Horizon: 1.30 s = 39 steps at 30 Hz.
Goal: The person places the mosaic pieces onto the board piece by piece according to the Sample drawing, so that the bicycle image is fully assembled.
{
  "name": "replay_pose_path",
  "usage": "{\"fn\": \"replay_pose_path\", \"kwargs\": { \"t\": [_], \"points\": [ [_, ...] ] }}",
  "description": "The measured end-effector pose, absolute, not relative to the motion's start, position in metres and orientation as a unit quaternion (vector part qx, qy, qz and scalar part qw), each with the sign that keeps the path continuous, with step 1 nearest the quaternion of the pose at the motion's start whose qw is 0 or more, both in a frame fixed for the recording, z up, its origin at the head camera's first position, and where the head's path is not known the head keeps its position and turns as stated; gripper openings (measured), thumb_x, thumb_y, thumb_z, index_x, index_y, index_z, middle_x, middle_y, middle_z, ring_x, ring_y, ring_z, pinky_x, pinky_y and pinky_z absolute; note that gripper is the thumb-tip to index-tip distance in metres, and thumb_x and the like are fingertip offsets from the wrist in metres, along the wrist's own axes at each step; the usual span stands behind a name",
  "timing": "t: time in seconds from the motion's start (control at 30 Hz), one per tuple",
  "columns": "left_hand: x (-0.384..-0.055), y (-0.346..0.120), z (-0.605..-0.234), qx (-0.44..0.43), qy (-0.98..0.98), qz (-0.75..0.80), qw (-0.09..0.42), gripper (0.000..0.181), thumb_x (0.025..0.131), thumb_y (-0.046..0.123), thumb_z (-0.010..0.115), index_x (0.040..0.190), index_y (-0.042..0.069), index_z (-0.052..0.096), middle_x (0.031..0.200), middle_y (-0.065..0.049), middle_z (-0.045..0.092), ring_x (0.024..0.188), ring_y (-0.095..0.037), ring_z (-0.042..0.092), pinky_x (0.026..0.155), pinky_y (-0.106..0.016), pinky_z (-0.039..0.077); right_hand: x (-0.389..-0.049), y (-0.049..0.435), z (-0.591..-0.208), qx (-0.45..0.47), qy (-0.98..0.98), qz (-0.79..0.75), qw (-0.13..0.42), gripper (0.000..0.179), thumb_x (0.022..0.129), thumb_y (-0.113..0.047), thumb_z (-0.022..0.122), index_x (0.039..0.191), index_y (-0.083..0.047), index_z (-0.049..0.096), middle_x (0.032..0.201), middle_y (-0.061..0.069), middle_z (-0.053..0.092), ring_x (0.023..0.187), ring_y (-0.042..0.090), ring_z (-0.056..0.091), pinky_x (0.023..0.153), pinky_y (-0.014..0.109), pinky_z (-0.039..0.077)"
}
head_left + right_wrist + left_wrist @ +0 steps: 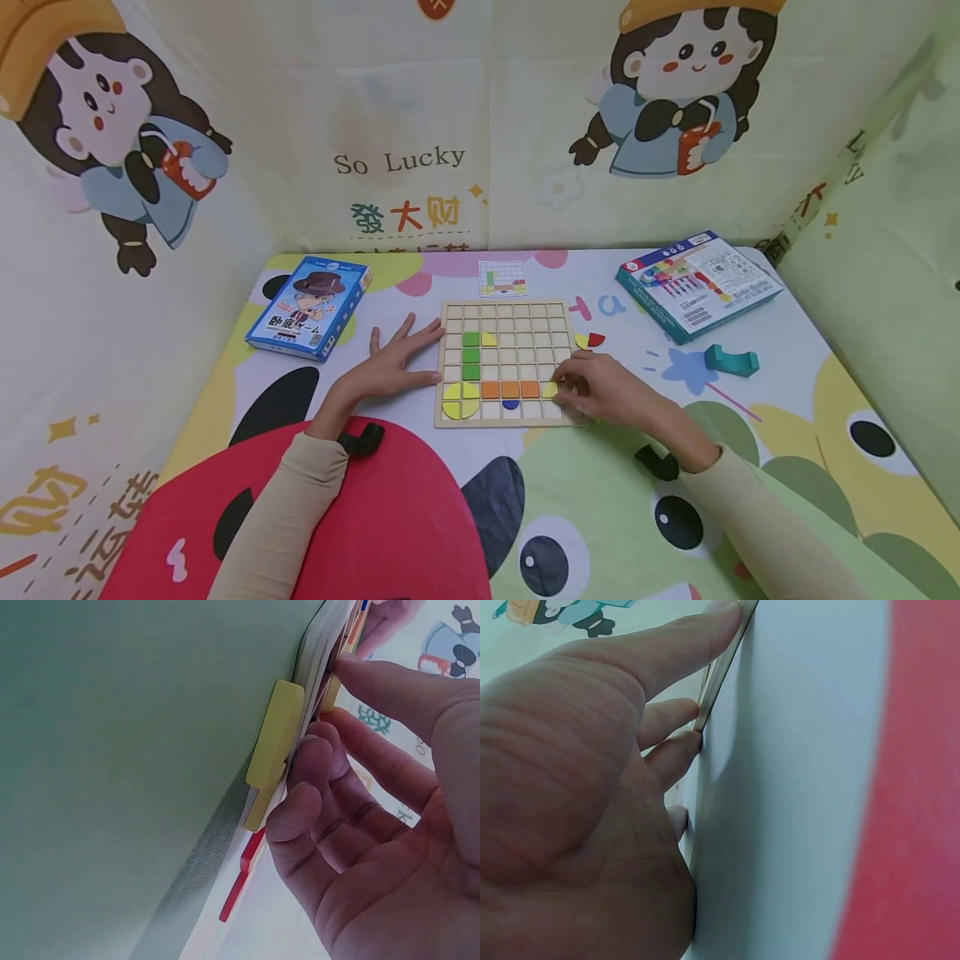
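Note:
A wooden grid board lies on the table, with green squares, orange squares, yellow quarter-round pieces and a blue rounded piece in its cells. My left hand is spread at the board's left edge, thumb and fingertips touching the rim. At the lower right of the grid, my right hand pinches a yellow piece between thumb and index finger. In the right wrist view that yellow piece shows between the fingertips, its other fingers curled. The hand partly covers the board's right edge.
A small pattern card lies behind the board. Loose yellow and red pieces sit right of it. A blue game box is at the left, another box at the back right. A teal curved block stands nearby.

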State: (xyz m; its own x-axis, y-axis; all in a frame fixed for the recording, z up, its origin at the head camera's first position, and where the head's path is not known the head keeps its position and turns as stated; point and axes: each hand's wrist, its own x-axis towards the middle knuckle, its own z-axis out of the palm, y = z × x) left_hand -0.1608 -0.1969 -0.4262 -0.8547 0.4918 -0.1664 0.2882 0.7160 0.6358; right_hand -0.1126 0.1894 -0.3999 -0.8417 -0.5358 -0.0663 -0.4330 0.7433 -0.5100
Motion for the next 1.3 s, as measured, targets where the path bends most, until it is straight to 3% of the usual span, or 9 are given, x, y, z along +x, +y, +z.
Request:
{"fn": "replay_pose_path", "kwargs": {
  "t": [0.73, 1.3],
  "points": [
    [-0.162, -0.198, -0.428, 0.216, 0.913, 0.307, 0.161, 0.088, 0.094, 0.044, 0.075, 0.168, 0.027, 0.031, 0.179, 0.000, 0.022, 0.168, -0.036, -0.010, 0.119, -0.076, -0.026, -0.111, 0.192, -0.400, -0.256, 0.927, -0.253, 0.109, 0.033, 0.090, -0.026, 0.086, 0.119, -0.013, 0.076, 0.098, -0.001, 0.069, 0.086, 0.012, 0.057, 0.070, 0.019, 0.051],
    [-0.163, -0.199, -0.430, 0.216, 0.914, 0.303, 0.162, 0.087, 0.095, 0.044, 0.074, 0.169, 0.028, 0.030, 0.180, 0.001, 0.021, 0.169, -0.034, -0.011, 0.120, -0.076, -0.026, -0.111, 0.208, -0.398, -0.258, 0.918, -0.280, 0.107, 0.026, 0.094, -0.021, 0.082, 0.117, -0.013, 0.077, 0.096, -0.003, 0.070, 0.087, 0.011, 0.059, 0.071, 0.020, 0.053]
  ]
}}
